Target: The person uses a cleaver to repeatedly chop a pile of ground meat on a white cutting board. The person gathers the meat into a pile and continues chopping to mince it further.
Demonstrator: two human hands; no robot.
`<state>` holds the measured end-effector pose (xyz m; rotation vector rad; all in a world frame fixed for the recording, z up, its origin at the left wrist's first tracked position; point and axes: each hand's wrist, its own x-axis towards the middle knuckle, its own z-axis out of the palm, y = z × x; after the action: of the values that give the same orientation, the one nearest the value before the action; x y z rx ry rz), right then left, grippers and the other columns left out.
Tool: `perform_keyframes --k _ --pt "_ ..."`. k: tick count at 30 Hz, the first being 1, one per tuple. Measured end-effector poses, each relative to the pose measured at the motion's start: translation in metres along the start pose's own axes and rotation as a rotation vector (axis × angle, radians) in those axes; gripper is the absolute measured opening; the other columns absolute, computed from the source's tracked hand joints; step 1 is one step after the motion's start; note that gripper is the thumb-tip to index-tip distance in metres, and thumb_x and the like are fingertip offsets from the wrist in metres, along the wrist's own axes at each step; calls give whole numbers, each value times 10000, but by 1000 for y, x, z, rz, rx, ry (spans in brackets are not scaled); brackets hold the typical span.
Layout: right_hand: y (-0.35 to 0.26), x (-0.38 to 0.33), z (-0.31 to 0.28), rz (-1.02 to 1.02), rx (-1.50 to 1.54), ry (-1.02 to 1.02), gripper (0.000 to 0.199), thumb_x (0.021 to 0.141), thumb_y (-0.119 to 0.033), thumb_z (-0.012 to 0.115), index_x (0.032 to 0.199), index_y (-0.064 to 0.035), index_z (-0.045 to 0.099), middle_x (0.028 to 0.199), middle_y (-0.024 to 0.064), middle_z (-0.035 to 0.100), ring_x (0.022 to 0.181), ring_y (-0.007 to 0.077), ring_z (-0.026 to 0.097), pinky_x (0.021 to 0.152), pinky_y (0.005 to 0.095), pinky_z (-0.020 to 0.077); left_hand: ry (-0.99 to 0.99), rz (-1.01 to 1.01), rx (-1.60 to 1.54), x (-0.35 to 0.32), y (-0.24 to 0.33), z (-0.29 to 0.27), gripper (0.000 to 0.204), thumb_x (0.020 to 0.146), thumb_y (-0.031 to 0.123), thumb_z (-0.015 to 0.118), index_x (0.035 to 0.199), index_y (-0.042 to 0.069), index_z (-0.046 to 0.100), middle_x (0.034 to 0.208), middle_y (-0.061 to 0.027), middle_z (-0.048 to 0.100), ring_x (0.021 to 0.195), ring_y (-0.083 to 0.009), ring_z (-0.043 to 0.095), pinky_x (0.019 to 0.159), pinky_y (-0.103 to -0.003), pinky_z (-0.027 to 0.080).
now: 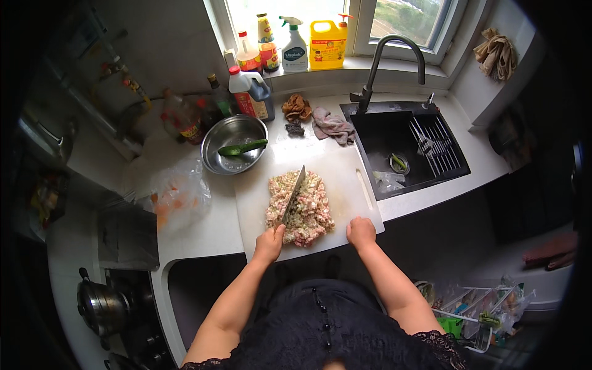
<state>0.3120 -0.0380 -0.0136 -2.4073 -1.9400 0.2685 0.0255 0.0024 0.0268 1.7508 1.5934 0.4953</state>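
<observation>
The pale desk carries a white cutting board, its near edge apparently overhanging the front, with a chopped meat mixture spread mid-board. A knife slants across it, its handle in the grip of the left hand, while the right hand is closed in a loose fist (seemingly empty) at the board's near right edge. Hard pressing on the overhang could tip the board and spill the mixture.
</observation>
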Motion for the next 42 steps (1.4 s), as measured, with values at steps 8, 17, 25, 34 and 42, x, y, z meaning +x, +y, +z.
perform_keyframes --k 8,17,25,34,42 --pt "-4 4 -3 15 22 -6 198 783 -240 630 783 -48 683 882 117 638 851 296 608 757 391 515 80 65 3 -2 -2 10 524 936 459 417 760 -2 595 749 -248 611 762 -439 588 677 -501 440" --pt "-4 7 -7 16 27 4 207 780 -243 630 775 -41 675 875 123 640 842 300 609 747 396 518 60 31 -7 5 4 1 526 935 457 424 746 -8 580 713 -237 602 726 -434 584 648 -488 443" --pt "-4 7 -15 45 101 19 213 788 -259 613 770 -55 672 820 139 653 798 327 625 707 428 520 44 60 3 -1 7 9 519 929 450 436 781 -25 586 763 -270 606 760 -449 589 678 -514 444" --pt "-100 0 -101 -195 797 -179 349 844 -361 576 797 -27 667 828 203 640 815 365 616 723 413 482 186 212 -310 -18 46 13 302 936 276 431 897 3 554 775 -241 610 698 -453 573 633 -507 445" --pt "-104 0 -85 -61 1155 -80 292 863 -242 570 1035 -10 527 804 176 636 797 347 629 719 422 481 21 589 -311 -33 71 -4 410 816 120 623 1185 6 485 957 -191 608 841 -336 608 743 -373 482"
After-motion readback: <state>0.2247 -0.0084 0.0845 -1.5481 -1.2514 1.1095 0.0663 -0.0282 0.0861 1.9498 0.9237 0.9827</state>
